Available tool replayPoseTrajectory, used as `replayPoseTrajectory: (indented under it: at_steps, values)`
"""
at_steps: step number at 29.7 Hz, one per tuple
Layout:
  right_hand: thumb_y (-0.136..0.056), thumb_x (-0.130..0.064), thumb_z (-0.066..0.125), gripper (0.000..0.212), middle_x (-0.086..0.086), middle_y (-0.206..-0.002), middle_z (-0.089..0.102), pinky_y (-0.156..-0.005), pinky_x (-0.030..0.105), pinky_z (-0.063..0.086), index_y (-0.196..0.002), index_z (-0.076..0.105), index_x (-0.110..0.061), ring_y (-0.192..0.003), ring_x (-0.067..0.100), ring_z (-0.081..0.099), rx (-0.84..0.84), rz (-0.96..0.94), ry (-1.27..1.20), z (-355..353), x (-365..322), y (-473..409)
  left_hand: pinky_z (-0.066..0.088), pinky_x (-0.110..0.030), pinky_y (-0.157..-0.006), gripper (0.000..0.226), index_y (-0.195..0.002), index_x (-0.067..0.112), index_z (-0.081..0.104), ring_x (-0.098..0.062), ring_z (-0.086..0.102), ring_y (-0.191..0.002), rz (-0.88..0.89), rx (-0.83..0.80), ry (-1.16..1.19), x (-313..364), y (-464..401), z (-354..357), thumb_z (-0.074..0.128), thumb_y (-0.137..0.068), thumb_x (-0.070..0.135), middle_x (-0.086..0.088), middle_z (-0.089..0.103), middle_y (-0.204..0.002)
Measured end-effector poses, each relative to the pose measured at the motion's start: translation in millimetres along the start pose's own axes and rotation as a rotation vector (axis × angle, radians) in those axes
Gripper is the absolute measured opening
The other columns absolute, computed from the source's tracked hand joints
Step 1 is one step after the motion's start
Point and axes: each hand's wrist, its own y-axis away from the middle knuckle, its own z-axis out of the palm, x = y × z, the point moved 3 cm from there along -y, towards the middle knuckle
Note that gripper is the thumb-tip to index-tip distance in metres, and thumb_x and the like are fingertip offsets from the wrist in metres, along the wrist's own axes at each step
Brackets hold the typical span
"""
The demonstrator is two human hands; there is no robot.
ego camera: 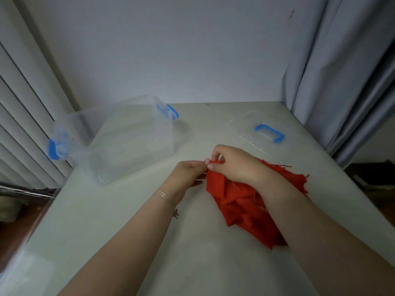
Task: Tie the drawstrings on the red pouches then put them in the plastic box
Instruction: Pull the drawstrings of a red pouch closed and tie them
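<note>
A heap of several red pouches (241, 208) lies on the pale table, right of centre. My right hand (235, 163) reaches over the heap and pinches the top edge of one red pouch (214, 178) at its left end. My left hand (188, 175) is right beside it, fingers curled, pinching the same pouch's edge and its thin pale drawstring. The clear plastic box (128, 142) with blue latches stands open to the left of both hands; nothing red shows inside it.
The box's clear lid (256, 133) with a blue handle lies flat at the back right of the table (192, 253). Grey curtains hang at the right, blinds at the left. The table's left edge drops to a dark floor.
</note>
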Motion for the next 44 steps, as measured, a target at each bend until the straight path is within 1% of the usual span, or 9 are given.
replayPoseTrajectory:
  at_steps: [6, 10, 15, 18, 24, 26, 36, 40, 44]
  values:
    - [-0.087, -0.033, 0.064, 0.015, -0.002, -0.065, 0.055, -0.054, 0.026, 0.033, -0.085, 0.056, -0.021, -0.055, 0.008, 0.045, 0.126, -0.117, -0.226, 8, -14, 52, 0.047, -0.026, -0.078, 0.037, -0.115, 0.005, 0.066, -0.018, 0.063, -0.085, 0.066, -0.118, 0.236, 1, 50, 10, 0.054, -0.094, 0.033, -0.009, 0.068, -0.099]
    - [-0.09, -0.022, 0.061, 0.01, 0.003, -0.067, 0.06, -0.054, 0.024, 0.043, -0.085, 0.053, -0.02, -0.048, 0.007, 0.053, 0.123, -0.134, -0.369, 31, -13, 83, 0.046, -0.028, -0.072, 0.024, -0.111, 0.009, 0.067, -0.02, 0.063, -0.079, 0.123, -0.104, 0.312, -5, 78, 11, 0.056, -0.093, 0.021, -0.009, 0.068, -0.096]
    - [-0.091, -0.016, 0.06, 0.016, -0.004, -0.082, 0.065, -0.071, 0.024, 0.049, -0.082, 0.054, -0.028, -0.073, 0.003, 0.06, 0.185, -0.169, -0.436, 55, -3, 98, 0.041, -0.019, -0.054, 0.017, -0.096, 0.011, 0.067, -0.009, 0.054, -0.058, 0.135, -0.085, 0.353, -20, 93, 15, 0.054, -0.095, 0.022, 0.002, 0.065, -0.074]
    - [-0.091, -0.014, 0.06, 0.002, -0.012, -0.079, 0.062, -0.056, 0.009, 0.041, -0.089, 0.059, -0.015, -0.065, -0.006, 0.057, 0.174, -0.194, -0.453, 60, -1, 100, 0.037, -0.022, -0.058, 0.028, -0.102, 0.007, 0.069, -0.01, 0.048, -0.063, 0.155, -0.081, 0.232, -31, 95, 15, 0.056, -0.094, 0.03, -0.003, 0.06, -0.08]
    - [-0.089, -0.014, 0.062, 0.006, -0.009, -0.093, 0.067, -0.085, 0.02, 0.047, -0.089, 0.06, -0.019, -0.091, 0.0, 0.062, 0.242, -0.227, -0.528, 76, 14, 90, 0.043, -0.025, -0.081, 0.02, -0.094, 0.01, 0.072, -0.013, 0.061, -0.08, 0.175, -0.052, 0.317, -37, 86, 13, 0.056, -0.093, 0.022, 0.0, 0.07, -0.081]
    - [-0.089, -0.019, 0.063, 0.004, -0.008, -0.096, 0.068, -0.088, 0.024, 0.048, -0.092, 0.06, -0.02, -0.095, 0.004, 0.063, 0.266, -0.201, -0.507, 78, 18, 86, 0.051, -0.021, -0.072, 0.019, -0.092, 0.009, 0.069, -0.01, 0.066, -0.073, 0.206, -0.017, 0.402, -35, 82, 11, 0.051, -0.095, 0.015, 0.001, 0.071, -0.078]
    - [-0.095, -0.028, 0.054, 0.022, -0.004, -0.066, 0.064, -0.057, 0.019, 0.042, -0.082, 0.066, -0.015, -0.055, 0.006, 0.058, 0.245, -0.039, -0.53, 64, 17, 94, 0.053, -0.023, -0.065, 0.026, -0.085, 0.011, 0.054, -0.012, 0.067, -0.073, 0.391, 0.15, 0.518, -26, 78, -1, 0.036, -0.102, 0.02, 0.003, 0.069, -0.07]
    - [-0.093, -0.028, 0.057, 0.023, -0.005, -0.048, 0.035, -0.043, 0.022, 0.02, -0.073, 0.065, -0.019, -0.04, 0.008, 0.027, 0.064, 0.064, -0.779, 68, 13, 103, 0.055, -0.034, -0.075, 0.024, -0.087, 0.013, 0.051, -0.014, 0.066, -0.063, 0.407, 0.14, 0.609, -18, 86, -8, 0.037, -0.102, 0.024, 0.005, 0.058, -0.06]
    - [-0.094, -0.022, 0.055, 0.019, -0.002, -0.052, 0.03, -0.046, 0.025, 0.017, -0.079, 0.062, -0.013, -0.045, 0.009, 0.024, 0.008, 0.049, -0.84, 72, 6, 107, 0.046, -0.026, -0.058, 0.018, -0.088, 0.011, 0.058, -0.01, 0.046, -0.046, 0.369, 0.197, 0.266, -18, 91, -10, 0.045, -0.1, 0.019, 0.005, 0.052, -0.055]
